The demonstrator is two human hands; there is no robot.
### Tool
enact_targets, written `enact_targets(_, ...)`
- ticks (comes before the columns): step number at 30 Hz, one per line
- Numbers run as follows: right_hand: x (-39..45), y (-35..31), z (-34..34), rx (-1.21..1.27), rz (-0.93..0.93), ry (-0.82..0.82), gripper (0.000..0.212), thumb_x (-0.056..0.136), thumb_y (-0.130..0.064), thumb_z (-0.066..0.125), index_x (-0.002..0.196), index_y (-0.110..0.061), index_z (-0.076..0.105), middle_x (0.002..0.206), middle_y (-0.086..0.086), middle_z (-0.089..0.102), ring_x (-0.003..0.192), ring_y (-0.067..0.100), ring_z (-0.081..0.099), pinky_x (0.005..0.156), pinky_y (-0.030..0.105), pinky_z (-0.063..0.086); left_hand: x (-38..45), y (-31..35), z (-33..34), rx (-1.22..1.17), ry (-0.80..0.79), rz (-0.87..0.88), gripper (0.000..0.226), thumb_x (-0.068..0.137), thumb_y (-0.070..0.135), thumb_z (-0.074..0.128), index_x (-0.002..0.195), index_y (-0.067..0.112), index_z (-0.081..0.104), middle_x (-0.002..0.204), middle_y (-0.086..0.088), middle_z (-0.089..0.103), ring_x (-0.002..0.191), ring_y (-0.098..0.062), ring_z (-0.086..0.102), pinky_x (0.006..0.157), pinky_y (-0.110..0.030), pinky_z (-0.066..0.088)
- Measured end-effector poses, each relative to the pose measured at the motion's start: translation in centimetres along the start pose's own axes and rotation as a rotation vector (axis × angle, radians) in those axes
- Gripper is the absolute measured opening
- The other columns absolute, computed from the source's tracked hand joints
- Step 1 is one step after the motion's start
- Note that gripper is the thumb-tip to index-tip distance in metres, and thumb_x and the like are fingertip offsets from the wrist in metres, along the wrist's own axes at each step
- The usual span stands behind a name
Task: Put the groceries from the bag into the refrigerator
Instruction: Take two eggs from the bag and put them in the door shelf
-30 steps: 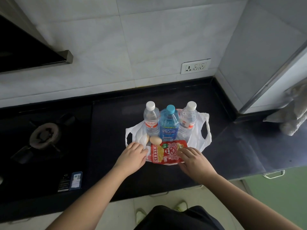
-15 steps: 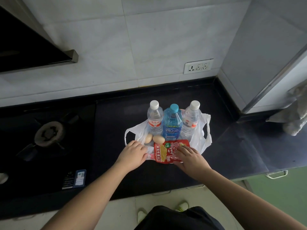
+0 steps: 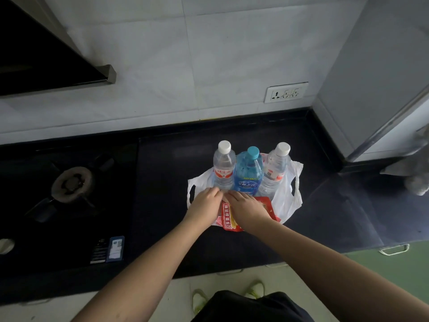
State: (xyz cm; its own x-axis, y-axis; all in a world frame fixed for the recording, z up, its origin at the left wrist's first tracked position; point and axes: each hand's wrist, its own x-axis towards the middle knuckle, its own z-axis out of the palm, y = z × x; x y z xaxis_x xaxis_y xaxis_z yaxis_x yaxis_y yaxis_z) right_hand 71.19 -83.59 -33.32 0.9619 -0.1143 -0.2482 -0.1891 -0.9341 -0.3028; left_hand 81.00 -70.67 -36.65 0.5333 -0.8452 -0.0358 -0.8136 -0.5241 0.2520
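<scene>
A flattened white plastic bag (image 3: pixel 286 201) lies on the black counter (image 3: pixel 167 182). On it stand a clear bottle with a white cap (image 3: pixel 223 169), a blue bottle (image 3: pixel 248 175) and a second clear bottle (image 3: pixel 276 167). A red snack packet (image 3: pixel 227 217) lies at the bag's near edge, partly under my hands. My left hand (image 3: pixel 205 205) and my right hand (image 3: pixel 247 209) sit side by side, fingers curled down just in front of the bottles. They cover the spot where two eggs lay. The eggs are hidden.
A gas hob (image 3: pixel 72 184) fills the counter's left part, under a range hood (image 3: pixel 53 56). A wall socket (image 3: pixel 286 92) is behind the bag. A tall grey panel (image 3: pixel 376 77) rises at the right, with a cloth (image 3: pixel 417 182) beside it. Green drawer fronts (image 3: pixel 394 266) sit below right.
Both hands moved forward from the packet's sides and came together over the two eggs, which now are covered. The bottles and bag stayed put.
</scene>
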Motion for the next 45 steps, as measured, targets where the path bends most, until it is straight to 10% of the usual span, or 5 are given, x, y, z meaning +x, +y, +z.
enact_targets(10, 2.2, -1.0, 1.1, -0.130, 0.024, -0.068, 0.069, 0.097, -0.013, 0.049, 0.153, -0.015, 0.009, 0.160, 0.008, 0.015, 0.146, 0.024, 0.017, 0.117, 0.038, 0.018, 1.1, -0.7, 1.1, 0.025, -0.006, -0.096, 0.029, 0.085, 0.012, 0.063, 0.113, 0.013, 0.059, 0.114, -0.003, 0.061, 0.110, -0.018, 0.056, 0.095, -0.029, 0.043)
enact_targets(27, 2.8, -1.4, 3.1, -0.237, 0.047, 0.017, 0.039, 0.093, -0.010, 0.051, 0.131, -0.010, 0.041, 0.129, 0.012, 0.049, 0.117, 0.028, 0.047, 0.098, 0.037, 0.042, 1.7, -2.2, 1.7, 0.123, -0.064, -0.151, 0.035, 0.086, 0.012, 0.061, 0.119, 0.013, 0.049, 0.111, -0.008, 0.059, 0.106, -0.024, 0.058, 0.092, -0.035, 0.045)
enact_targets(45, -0.2, -0.8, 2.5, 0.082, 0.178, 0.030, 0.058, 0.093, -0.021, 0.060, 0.143, -0.024, 0.030, 0.145, 0.004, 0.039, 0.132, 0.024, 0.044, 0.103, 0.037, 0.043, -0.4, -2.2, 0.7, 0.122, -0.015, -0.006, 0.069, 0.084, 0.009, 0.066, 0.143, 0.014, 0.031, 0.135, -0.013, 0.043, 0.117, -0.026, 0.052, 0.100, -0.035, 0.043)
